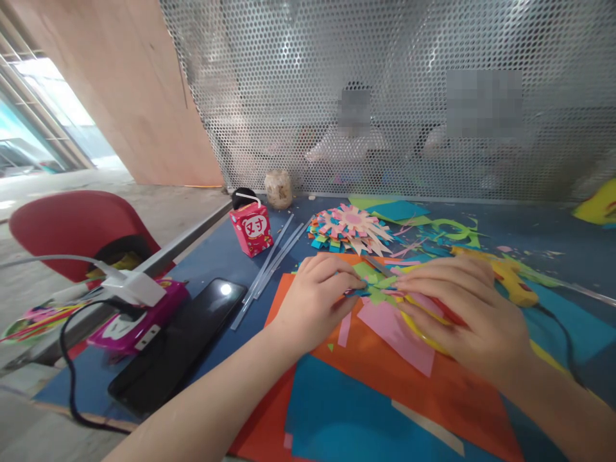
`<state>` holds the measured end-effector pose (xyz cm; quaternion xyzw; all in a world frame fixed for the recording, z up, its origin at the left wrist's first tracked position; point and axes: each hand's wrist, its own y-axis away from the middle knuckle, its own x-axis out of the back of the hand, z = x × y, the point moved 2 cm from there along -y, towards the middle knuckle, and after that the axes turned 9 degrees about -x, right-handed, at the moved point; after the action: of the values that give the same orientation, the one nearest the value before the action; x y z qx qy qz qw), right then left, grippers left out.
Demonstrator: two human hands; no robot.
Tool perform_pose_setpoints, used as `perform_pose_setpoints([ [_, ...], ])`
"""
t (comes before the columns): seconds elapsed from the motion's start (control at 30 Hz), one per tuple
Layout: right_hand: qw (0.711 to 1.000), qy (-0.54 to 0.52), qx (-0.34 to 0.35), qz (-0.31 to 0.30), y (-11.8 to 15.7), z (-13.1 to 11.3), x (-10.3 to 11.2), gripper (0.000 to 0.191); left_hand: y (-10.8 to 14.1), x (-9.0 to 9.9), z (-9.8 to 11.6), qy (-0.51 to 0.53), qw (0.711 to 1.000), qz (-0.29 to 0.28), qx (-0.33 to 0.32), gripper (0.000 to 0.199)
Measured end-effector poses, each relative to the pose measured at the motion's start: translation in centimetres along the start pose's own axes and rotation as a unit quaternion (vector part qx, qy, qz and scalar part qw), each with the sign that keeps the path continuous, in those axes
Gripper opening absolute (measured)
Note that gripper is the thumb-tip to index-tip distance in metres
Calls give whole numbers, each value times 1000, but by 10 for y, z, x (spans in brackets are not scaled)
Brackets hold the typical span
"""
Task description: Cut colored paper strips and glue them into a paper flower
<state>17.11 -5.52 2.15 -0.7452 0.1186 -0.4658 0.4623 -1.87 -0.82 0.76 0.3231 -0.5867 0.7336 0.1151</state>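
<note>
My left hand point(320, 298) is closed, pinching the left edge of a small layered paper flower point(378, 285) with green and blue petals. My right hand point(471, 314) curls around scissors with yellow and red handles point(426, 330); a grey blade shows just behind the flower. The fingertips of this hand also meet the flower's right side. Below both hands lie a pink paper piece point(397, 333), an orange sheet point(433, 391) and a blue sheet point(346, 410). Stacked fringed paper flowers point(351, 224) sit just beyond.
Clear glue sticks point(269, 269), a pink drink carton point(253, 228) and a jar point(278, 189) stand left of centre. A black phone point(178, 346) lies by a purple power strip point(139, 321). At right is a yellow glue gun point(513, 279) with a cord. Perforated metal point(289, 83) closes the back.
</note>
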Motion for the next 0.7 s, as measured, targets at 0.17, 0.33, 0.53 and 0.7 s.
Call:
perform_pose_setpoints([
  [0.17,1000,11,4,-1,-1,-1,0,14,-2,-2,0,40,999,-4,30,5],
  [0.33,999,4,-34,9,0,4,-1,20,-2,-6,-5,206,947,-32,244,9],
  [0.53,992,-18,-121,-10,3,13,-9,17,1,-16,-8,479,757,-47,442,12],
  [0.7,974,-88,-203,-54,4,15,-12,19,3,-19,-6,495,743,-60,448,21],
])
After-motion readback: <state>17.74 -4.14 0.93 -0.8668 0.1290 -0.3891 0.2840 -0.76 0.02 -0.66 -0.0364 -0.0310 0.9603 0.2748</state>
